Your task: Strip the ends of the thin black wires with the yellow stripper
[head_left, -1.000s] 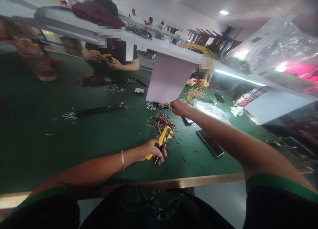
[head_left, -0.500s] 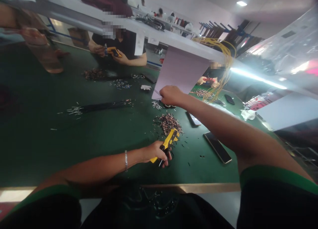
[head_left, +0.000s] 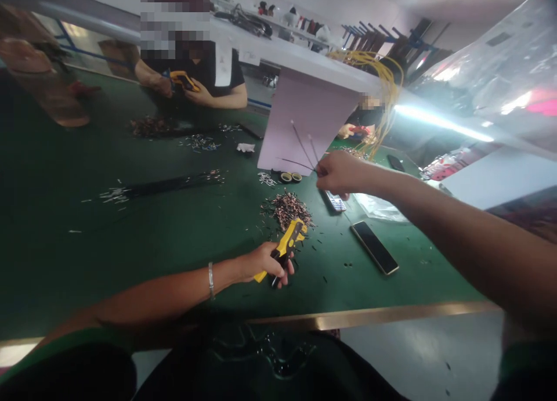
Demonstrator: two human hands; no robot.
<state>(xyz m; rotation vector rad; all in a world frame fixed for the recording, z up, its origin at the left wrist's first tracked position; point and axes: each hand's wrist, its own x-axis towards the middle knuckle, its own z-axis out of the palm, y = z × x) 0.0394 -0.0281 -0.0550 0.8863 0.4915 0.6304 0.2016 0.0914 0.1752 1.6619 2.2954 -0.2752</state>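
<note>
Yellow-and-black wire stripper (head_left: 290,238) sits in the person's left hand (head_left: 272,262), low over the green counter (head_left: 183,238), head end pointing up and away at the near edge of a pile of copper-coloured and dark wire offcuts (head_left: 288,206). Left fingers wrapped round the handles, firm hold; whether the tool's own jaws are parted, cannot tell. Clear bracelet (head_left: 211,280) on that wrist. Right hand (head_left: 337,172) raised above the counter, fingers closed in a pinch on a few thin dark wires (head_left: 301,141); free ends fan up and left, seen against the pale upright panel (head_left: 307,111). Keypad device (head_left: 336,202) lies just below the right hand in view, dark-screened smartphone (head_left: 375,247) nearer the person, clear plastic bag (head_left: 380,209) partly behind the right forearm. Two round tape rolls (head_left: 286,177) beyond the offcut pile, small white scraps (head_left: 266,179) just left of them. Black wire bundle (head_left: 174,185) laid out further left, pale ends at its left tip. Crumpled white paper (head_left: 246,148) further back. Across the counter, a co-worker, face blurred, holds another yellow-and-black tool (head_left: 185,80). Yellow cables (head_left: 389,79) hang in loops at right.
</note>
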